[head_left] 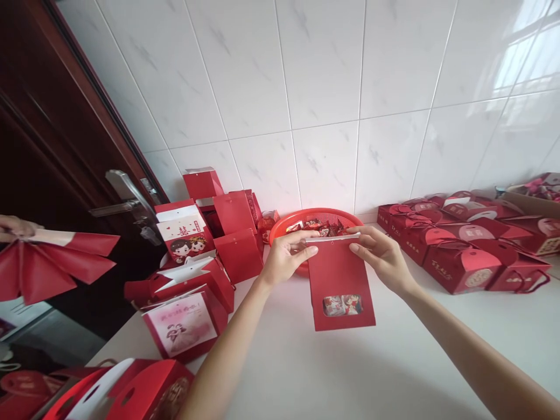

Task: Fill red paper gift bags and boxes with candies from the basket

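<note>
A red paper gift bag [339, 268] hangs upright between my hands, above the white table. Wrapped sweets [343, 305] show through the small window low on its front. My left hand [289, 256] pinches the bag's top left corner, thumb in front and fingers behind. At the top right corner, my right hand [380, 256] grips it the same way. The bag's top edge looks pressed together, with a small hole near its middle. Just behind my hands sits a red plastic basket [284, 224] with wrapped sweets in it, partly hidden by the bag.
Several red gift bags and boxes [238, 255] stand at the left. Tied red gift boxes [464, 262] line the right side, with a cardboard box [518, 201] beyond. At the far left, another person's hand [17, 226] holds a folded red paper piece [56, 262] near the door.
</note>
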A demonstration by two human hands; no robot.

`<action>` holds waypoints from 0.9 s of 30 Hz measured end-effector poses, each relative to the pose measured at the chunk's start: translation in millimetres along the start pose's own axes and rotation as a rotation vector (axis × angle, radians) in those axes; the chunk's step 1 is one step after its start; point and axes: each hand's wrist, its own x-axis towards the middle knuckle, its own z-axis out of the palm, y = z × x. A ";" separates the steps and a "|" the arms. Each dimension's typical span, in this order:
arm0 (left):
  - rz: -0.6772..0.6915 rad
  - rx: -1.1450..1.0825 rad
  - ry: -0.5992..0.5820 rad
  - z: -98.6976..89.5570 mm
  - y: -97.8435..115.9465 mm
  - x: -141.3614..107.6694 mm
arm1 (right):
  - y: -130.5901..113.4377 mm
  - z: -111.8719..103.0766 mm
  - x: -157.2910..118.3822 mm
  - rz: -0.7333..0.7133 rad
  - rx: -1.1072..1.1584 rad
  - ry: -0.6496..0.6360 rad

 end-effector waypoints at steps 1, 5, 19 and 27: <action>0.000 -0.019 0.013 0.1 0.5 -0.3 | -1.2 -0.3 0.0 -0.020 -0.027 0.020; 0.007 -0.046 0.043 -0.6 2.4 -1.3 | -6.8 -1.3 -1.3 -0.053 -0.100 0.052; 0.162 0.014 -0.138 1.7 13.1 -6.5 | -30.6 -18.8 -23.2 0.118 -0.099 -0.189; 0.163 0.045 -0.312 15.6 17.1 -14.3 | -35.8 -32.6 -52.9 0.071 -0.327 -0.070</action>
